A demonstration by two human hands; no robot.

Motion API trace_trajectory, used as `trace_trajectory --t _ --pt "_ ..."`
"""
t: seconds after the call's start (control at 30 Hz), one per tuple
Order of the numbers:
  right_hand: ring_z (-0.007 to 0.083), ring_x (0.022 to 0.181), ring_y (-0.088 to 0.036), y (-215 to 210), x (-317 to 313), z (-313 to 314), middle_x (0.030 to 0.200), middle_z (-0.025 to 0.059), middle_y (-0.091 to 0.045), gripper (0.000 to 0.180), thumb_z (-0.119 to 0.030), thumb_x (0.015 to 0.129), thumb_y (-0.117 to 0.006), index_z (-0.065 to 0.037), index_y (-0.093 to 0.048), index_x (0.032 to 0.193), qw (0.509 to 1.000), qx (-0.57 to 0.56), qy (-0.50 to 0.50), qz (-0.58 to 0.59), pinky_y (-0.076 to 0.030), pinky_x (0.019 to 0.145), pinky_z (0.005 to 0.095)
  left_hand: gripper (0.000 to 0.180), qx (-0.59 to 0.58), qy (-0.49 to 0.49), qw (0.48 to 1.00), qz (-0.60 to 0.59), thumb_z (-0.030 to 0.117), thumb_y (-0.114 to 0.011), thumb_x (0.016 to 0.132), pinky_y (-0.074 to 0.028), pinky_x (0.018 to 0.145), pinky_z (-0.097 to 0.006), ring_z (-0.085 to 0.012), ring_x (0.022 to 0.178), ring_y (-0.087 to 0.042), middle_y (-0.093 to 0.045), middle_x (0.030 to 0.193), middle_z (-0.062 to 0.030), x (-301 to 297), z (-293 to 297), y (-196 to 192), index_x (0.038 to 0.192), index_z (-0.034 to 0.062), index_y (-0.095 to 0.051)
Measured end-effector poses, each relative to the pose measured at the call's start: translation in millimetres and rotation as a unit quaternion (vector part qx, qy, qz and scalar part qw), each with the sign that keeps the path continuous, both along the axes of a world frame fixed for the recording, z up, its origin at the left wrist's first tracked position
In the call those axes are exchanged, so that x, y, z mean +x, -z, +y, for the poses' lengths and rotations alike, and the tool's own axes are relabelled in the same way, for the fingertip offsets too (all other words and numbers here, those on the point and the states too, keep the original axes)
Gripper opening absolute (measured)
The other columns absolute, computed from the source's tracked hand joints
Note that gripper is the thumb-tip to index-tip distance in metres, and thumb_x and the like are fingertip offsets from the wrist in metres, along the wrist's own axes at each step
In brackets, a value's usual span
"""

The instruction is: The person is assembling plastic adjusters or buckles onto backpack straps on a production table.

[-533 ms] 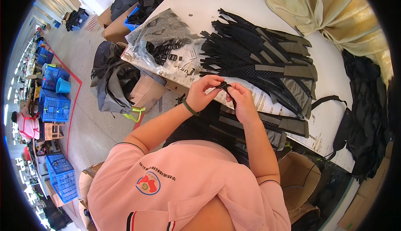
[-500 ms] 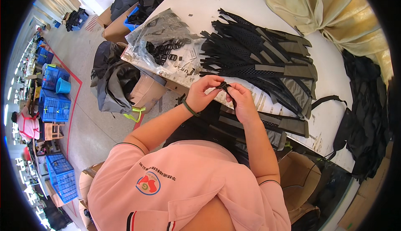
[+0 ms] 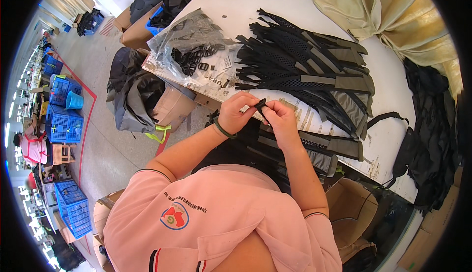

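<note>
So both hands are busy with one small black piece (image 3: 261, 105), held by the near edge of the white table (image 3: 388, 83). Left hand (image 3: 236, 112) has it pinched between thumb and fingers, and the right hand (image 3: 282, 118) is pinching it too, just beside. Fingers cover a lot of it, so I can't tell its exact shape. Past the hands there's a big fanned-out pile of black and grey straps (image 3: 319, 70) lying on the table. Left of that pile sits a see-through plastic bag (image 3: 183, 30) with black buckles (image 3: 191, 60) by its near side. More straps (image 3: 339, 146) lie at the near edge, right of the right hand, and black fabric (image 3: 432, 139) is heaped at far right.
</note>
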State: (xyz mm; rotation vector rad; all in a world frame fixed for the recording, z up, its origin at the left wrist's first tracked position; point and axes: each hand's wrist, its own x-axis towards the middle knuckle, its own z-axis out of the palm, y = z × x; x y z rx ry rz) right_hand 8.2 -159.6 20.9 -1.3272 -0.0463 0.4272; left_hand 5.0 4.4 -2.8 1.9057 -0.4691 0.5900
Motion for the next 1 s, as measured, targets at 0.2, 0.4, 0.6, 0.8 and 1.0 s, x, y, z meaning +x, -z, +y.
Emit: trace_trajectory --t 0.2,0.4,0.6,0.8,1.0 --pt "0.005 0.063 -0.045 6.4 -8.8 11.4 0.07 -0.0034 -0.054 0.008 -0.006 0.084 -0.06 0.001 -0.058 0.08 0.969 -0.107 0.094 -0.2 -0.038 0.058 0.0203 0.02 0.008 -0.012 1.0 0.004 -0.009 -0.066 0.066 -0.05 0.065 -0.031 -0.0272 0.075 -0.062 -0.062 0.082 -0.0118 -0.7 -1.7 -4.6 0.082 0.0009 -0.06" --pt "0.0069 0.064 -0.048 3.3 -4.4 6.4 0.072 -0.0013 -0.057 0.007 -0.006 0.083 -0.058 0.0 -0.06 0.08 0.994 -0.038 0.059 -0.082 -0.04 0.06 0.022 0.02 -0.028 -0.007 1.0 0.01 -0.01 -0.066 0.065 -0.05 0.065 -0.031 -0.0262 0.075 -0.062 -0.062 0.082 -0.0115 -2.9 -3.8 -9.1 0.081 0.0004 -0.059" --pt "0.0075 0.065 -0.049 -2.9 -2.7 4.2 0.074 -0.0006 -0.057 0.012 -0.012 0.084 -0.056 -0.002 -0.062 0.079 0.994 0.071 -0.002 0.08 -0.042 0.059 0.0228 0.019 -0.032 -0.026 0.999 0.018 -0.01 -0.065 0.065 -0.049 0.065 -0.031 -0.026 0.075 -0.061 -0.062 0.082 -0.0116 -2.8 -6.1 -5.4 0.08 0.0002 -0.059" --pt "0.0076 0.064 -0.048 -2.8 -4.8 5.2 0.072 -0.0008 -0.056 0.01 -0.009 0.084 -0.057 -0.002 -0.061 0.079 0.992 0.105 0.027 0.064 -0.04 0.06 0.022 0.019 -0.023 -0.024 0.999 0.001 -0.009 -0.066 0.066 -0.049 0.066 -0.031 -0.0266 0.075 -0.061 -0.062 0.081 -0.0116 -0.7 -6.4 -6.2 0.081 0.0001 -0.059" --pt "0.0081 0.064 -0.045 8.4 -5.0 1.0 0.073 0.0011 -0.052 0.007 -0.004 0.084 -0.058 0.002 -0.058 0.081 0.985 -0.059 0.058 -0.151 -0.036 0.06 0.0214 0.018 -0.018 0.009 1.0 0.017 -0.009 -0.066 0.066 -0.049 0.066 -0.031 -0.0253 0.075 -0.06 -0.061 0.081 -0.0112 1.0 -4.6 -8.7 0.081 0.0002 -0.059"
